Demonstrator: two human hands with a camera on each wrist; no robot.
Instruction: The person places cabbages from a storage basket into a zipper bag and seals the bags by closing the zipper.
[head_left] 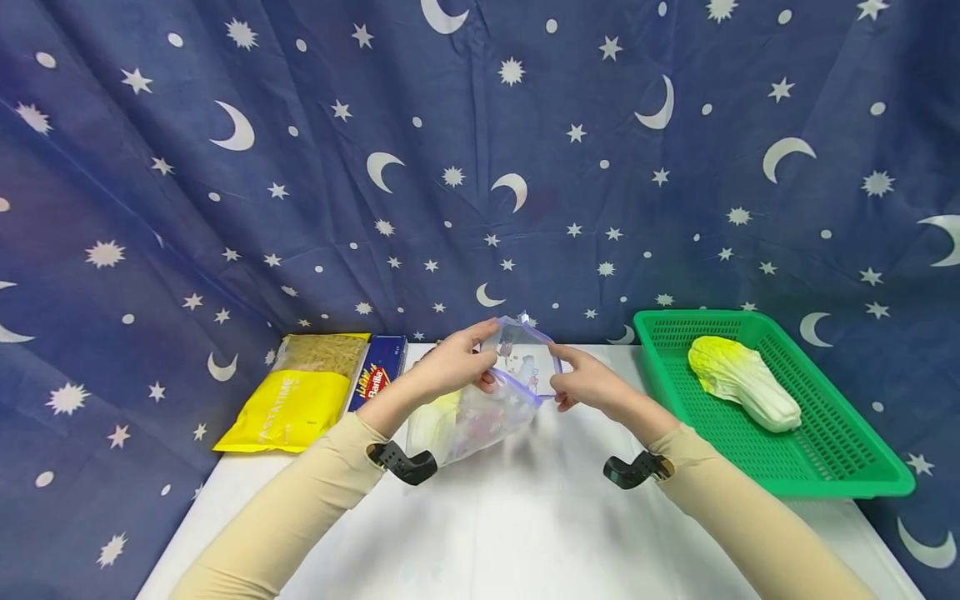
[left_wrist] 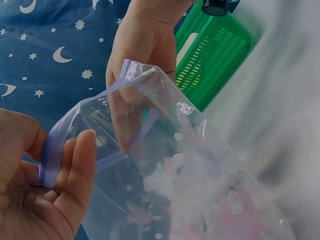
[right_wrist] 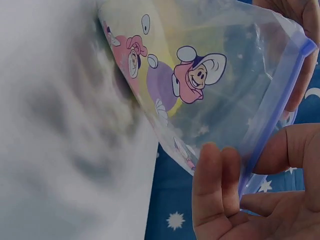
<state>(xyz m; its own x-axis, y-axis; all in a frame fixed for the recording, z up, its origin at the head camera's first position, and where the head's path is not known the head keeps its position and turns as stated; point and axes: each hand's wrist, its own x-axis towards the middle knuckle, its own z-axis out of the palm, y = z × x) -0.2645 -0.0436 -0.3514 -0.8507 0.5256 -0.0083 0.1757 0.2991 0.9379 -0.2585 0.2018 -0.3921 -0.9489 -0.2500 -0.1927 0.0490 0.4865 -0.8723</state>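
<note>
A clear zip bag (head_left: pixel 491 421) with a purple zip edge and cartoon prints is held up above the table, its mouth spread wide. My left hand (head_left: pixel 453 360) pinches one side of the mouth between thumb and fingers. On the opposite side, my right hand (head_left: pixel 591 382) pinches the purple zip edge (right_wrist: pixel 280 107). Pale yellow-green leafy cabbage (head_left: pixel 441 417) shows through the bag's left end, partly covered by the left wrist. In the left wrist view, the see-through film (left_wrist: pixel 200 150) hangs below both hands.
A green plastic basket (head_left: pixel 840 375) with a napa cabbage (head_left: pixel 750 383) in it stands at the right. At the back left lie a yellow pasta packet (head_left: pixel 300 404) and a blue Barilla box (head_left: pixel 378 367). Behind the white table (head_left: pixel 495 533) hangs a blue curtain (head_left: pixel 450 108).
</note>
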